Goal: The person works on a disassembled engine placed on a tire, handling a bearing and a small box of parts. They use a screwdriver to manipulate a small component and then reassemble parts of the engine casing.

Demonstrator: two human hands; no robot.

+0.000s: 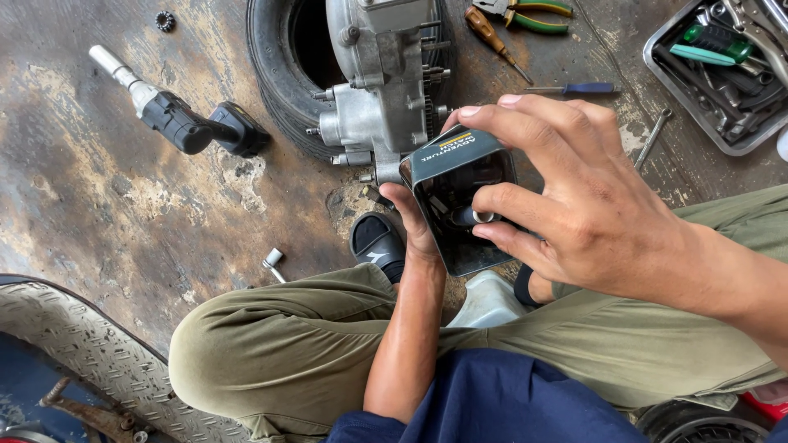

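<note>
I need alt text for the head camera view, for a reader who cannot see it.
A seated person's left hand holds a small open dark box while the right hand reaches fingers into it. Behind lie a metal engine casing on a tyre, an impact wrench and a tool tray.

Open stained concrete floor [123,213] to the left; only a black cordless impact wrench [176,119] and a small silver socket piece [273,261] lie there, well apart. Ahead, the grey metal engine casing [382,90] on a black rubber tyre [275,82] blocks the way. Right of it, pliers with green-yellow handles [525,15], two screwdrivers and a grey tool tray [657,61] crowd the floor. Olive-trousered knees [271,344] close off the near side.
</note>
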